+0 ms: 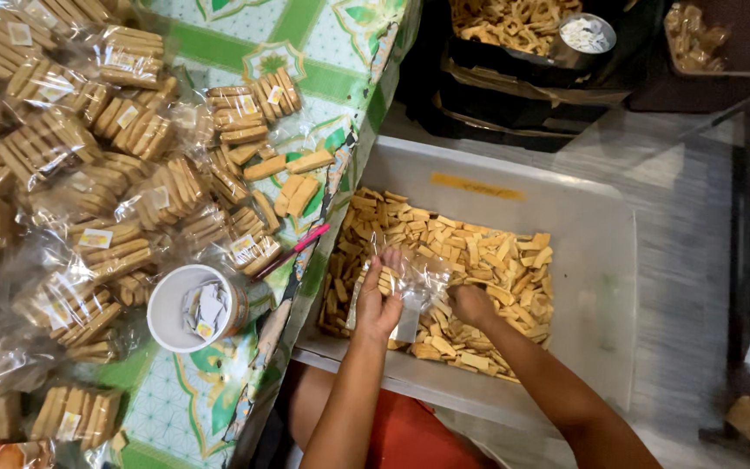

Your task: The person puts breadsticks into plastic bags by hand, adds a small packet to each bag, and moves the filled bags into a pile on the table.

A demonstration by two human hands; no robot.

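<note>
Your two hands are down in the grey bin of biscuit sticks, working a clear plastic bag.

Your left hand (378,298) grips the clear plastic bag (410,291) by its edge, fingers curled over it, holding it over the loose biscuit sticks (479,260). Your right hand (472,304), at 3 o'clock of the bag, is closed among the sticks; what it holds you cannot tell. The grey plastic bin (601,287) sits at 3 o'clock of the patterned tablecloth (323,69), where packed biscuit bags (88,174) are piled. A white cup of paper labels (194,308) stands at 9 o'clock of your left hand, a pink pen (292,251) just above it.
</note>
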